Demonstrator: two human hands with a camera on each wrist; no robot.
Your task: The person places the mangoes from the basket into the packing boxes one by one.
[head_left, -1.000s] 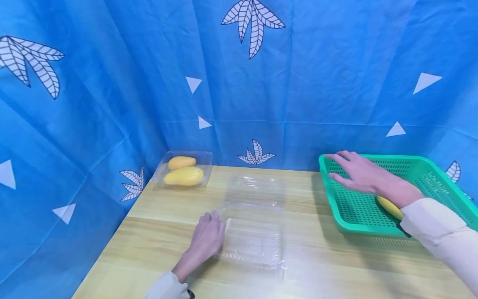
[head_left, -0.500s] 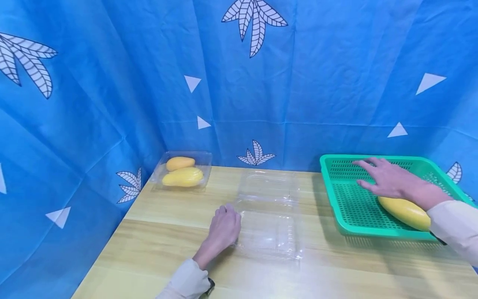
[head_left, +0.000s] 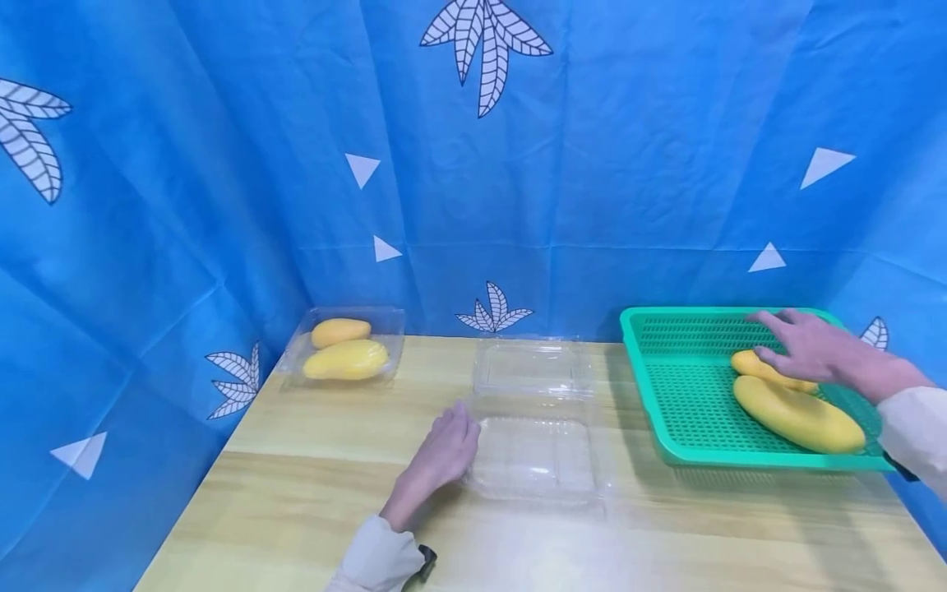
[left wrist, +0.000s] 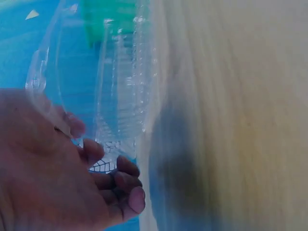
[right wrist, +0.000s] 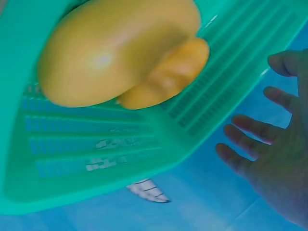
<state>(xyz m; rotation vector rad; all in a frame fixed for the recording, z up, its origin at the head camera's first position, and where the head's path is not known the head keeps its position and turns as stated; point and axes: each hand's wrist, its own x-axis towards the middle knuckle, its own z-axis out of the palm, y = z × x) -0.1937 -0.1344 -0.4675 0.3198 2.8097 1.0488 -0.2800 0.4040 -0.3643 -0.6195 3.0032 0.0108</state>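
My left hand (head_left: pixel 441 448) pinches the left rim of a clear plastic clamshell box (head_left: pixel 533 456), which lies unfolded on the table with its lid (head_left: pixel 531 367) toward the curtain. In the left wrist view, the box's thin edge (left wrist: pixel 41 96) runs beside the thumb and curled fingers. My right hand (head_left: pixel 817 349) hovers over the right part of a green basket (head_left: pixel 662 448), fingers spread and holding nothing. Below it in the basket lie a smaller mango (head_left: pixel 758 367) and a larger long yellow fruit (head_left: pixel 799 415), side by side; the hand partly covers the mango.
At the table's back left corner stands another clear plastic box (head_left: pixel 395 329) with a mango (head_left: pixel 340 332) and a long yellow fruit (head_left: pixel 346 361) inside. A blue patterned curtain (head_left: pixel 473 181) borders the wooden table (head_left: pixel 296 493) at the back and sides.
The left hand has drawn the clear clamshell box to the right. My right hand has moved right across the basket, uncovering both fruits there. The head view has shifted slightly.
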